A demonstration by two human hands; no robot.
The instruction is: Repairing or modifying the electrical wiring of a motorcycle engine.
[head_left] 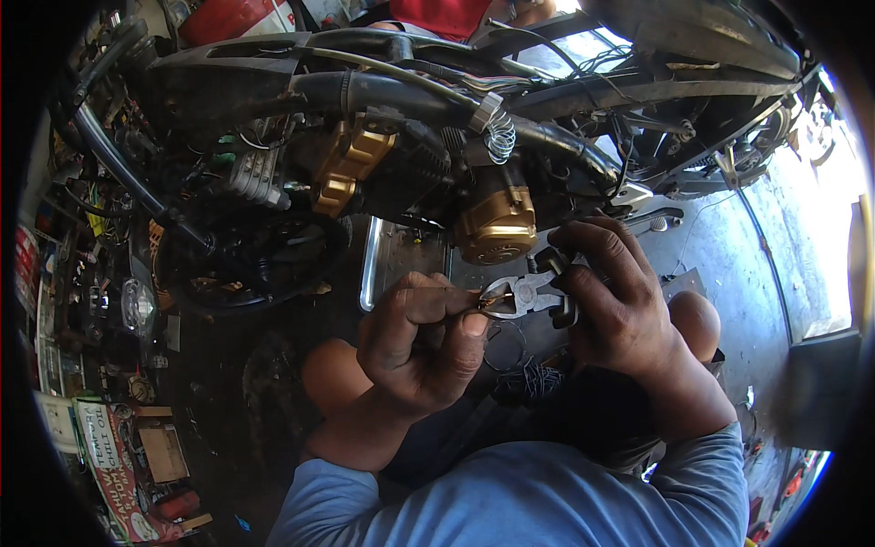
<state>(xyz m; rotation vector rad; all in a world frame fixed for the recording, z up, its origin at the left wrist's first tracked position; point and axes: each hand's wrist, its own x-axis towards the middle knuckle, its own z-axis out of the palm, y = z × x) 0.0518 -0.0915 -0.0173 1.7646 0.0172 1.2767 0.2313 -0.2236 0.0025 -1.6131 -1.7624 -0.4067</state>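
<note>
One pair of pliers (529,294) sits below the gold engine cover (497,223) in the view, its jaws pointing left and parted around a small copper-coloured piece (497,297). The right hand (615,292), below and to the right of the cover, is partly closed, fingers and thumb curled about the pliers' spread dark handles. The left hand (415,342), below and to the left of the cover, is half curled, thumb and forefinger nearly together at the jaw tips; whether they pinch the copper-coloured piece, I cannot tell.

Above the cover hangs a coil spring (499,137), near the motorcycle's dark frame tube (392,96). A second gold part (351,169) is up and left of the cover; a metal tray (369,264) shows to its left, and a tangle of wire (533,381) lies well below it.
</note>
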